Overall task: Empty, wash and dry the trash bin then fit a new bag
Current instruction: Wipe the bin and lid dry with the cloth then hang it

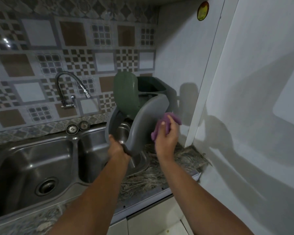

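My left hand [117,148] grips the lower edge of a grey plastic lid frame [148,116], held tilted over the right sink basin. A green swing flap [125,95] hangs in that frame, tipped upward. My right hand [166,135] is closed on a purple cloth [161,126] pressed against the frame's right outer side. Behind them, the grey trash bin body [170,89] with a dark green rim [151,84] stands on the counter in the corner.
A double steel sink [32,160] fills the left, with a flexible tap [70,87] on the patterned tile wall and two strainers [77,127] on the ledge. Marbled counter [159,177] lies under my arms. A white wall panel [244,116] closes off the right.
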A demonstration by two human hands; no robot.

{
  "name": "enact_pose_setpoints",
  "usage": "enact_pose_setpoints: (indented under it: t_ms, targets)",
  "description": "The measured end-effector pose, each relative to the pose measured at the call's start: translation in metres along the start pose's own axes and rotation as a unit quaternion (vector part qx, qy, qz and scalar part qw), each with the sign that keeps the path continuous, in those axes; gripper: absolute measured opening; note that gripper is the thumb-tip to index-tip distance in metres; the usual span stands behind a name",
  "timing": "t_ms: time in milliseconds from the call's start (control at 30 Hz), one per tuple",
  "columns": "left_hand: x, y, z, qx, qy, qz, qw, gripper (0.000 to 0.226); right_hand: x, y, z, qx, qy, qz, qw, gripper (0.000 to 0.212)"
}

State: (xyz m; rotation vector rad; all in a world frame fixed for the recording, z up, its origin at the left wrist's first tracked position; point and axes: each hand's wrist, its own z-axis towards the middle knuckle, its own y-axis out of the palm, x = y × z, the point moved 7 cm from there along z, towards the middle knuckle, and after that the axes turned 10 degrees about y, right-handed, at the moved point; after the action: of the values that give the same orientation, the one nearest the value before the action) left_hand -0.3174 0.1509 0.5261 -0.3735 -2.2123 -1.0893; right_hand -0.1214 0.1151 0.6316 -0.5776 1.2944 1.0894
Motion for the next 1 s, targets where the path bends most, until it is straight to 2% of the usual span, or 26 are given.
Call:
enact_pose_setpoints:
  t_ms: [67, 100, 167, 333, 400, 467, 533, 633, 700, 767, 833, 900, 933, 1000]
  targets:
    - [-0.007, 0.005, -0.006, -0.006, -0.003, 0.014, 1.000, 0.060, 0.006, 0.022, -0.021, -0.064, -0.082, -0.114, 0.988, 0.041]
    - [-0.011, 0.007, -0.010, -0.008, -0.011, 0.023, 1.000, 0.056, 0.012, 0.026, -0.023, -0.057, -0.092, -0.139, 0.984, 0.044]
    - [-0.022, 0.007, -0.013, -0.012, -0.028, 0.028, 0.999, 0.051, 0.014, 0.027, -0.013, -0.028, -0.071, -0.140, 0.987, 0.045]
    - [-0.041, -0.012, -0.010, -0.040, -0.078, 0.041, 0.995, 0.055, 0.005, 0.003, 0.058, 0.008, 0.046, -0.144, 0.988, 0.037]
    - [-0.042, -0.014, -0.014, -0.034, -0.077, 0.045, 0.995, 0.057, -0.004, -0.006, 0.069, 0.030, 0.044, -0.161, 0.986, 0.037]
    - [-0.043, -0.011, -0.011, -0.038, -0.072, 0.042, 0.996, 0.064, -0.014, 0.000, 0.057, 0.000, -0.030, -0.172, 0.985, 0.040]
    - [-0.044, -0.010, -0.001, -0.026, -0.059, 0.042, 0.997, 0.069, -0.021, 0.016, 0.022, -0.063, -0.146, -0.202, 0.966, 0.043]
    - [-0.037, -0.007, -0.005, -0.006, -0.041, 0.040, 0.998, 0.070, -0.023, 0.036, -0.028, -0.170, -0.295, -0.256, 0.905, 0.046]
    - [-0.036, -0.005, -0.007, -0.009, -0.039, 0.031, 0.999, 0.063, -0.025, 0.038, -0.030, -0.201, -0.335, -0.297, 0.871, 0.046]
    - [-0.039, -0.003, -0.005, -0.025, -0.042, 0.036, 0.998, 0.061, -0.025, 0.034, -0.004, -0.209, -0.299, -0.328, 0.871, 0.040]
    - [-0.042, -0.003, -0.003, -0.024, -0.037, 0.050, 0.998, 0.065, -0.023, 0.026, 0.034, -0.174, -0.198, -0.341, 0.902, 0.032]
    - [-0.044, -0.008, 0.003, -0.001, -0.028, 0.061, 0.998, 0.058, -0.018, 0.014, 0.065, -0.125, -0.091, -0.347, 0.925, 0.029]
    - [-0.041, -0.006, -0.004, -0.001, -0.023, 0.066, 0.998, 0.054, -0.017, 0.012, 0.069, -0.115, -0.075, -0.347, 0.928, 0.029]
    - [-0.039, -0.002, -0.012, -0.002, -0.028, 0.055, 0.998, 0.055, -0.022, 0.015, 0.051, -0.133, -0.112, -0.333, 0.927, 0.031]
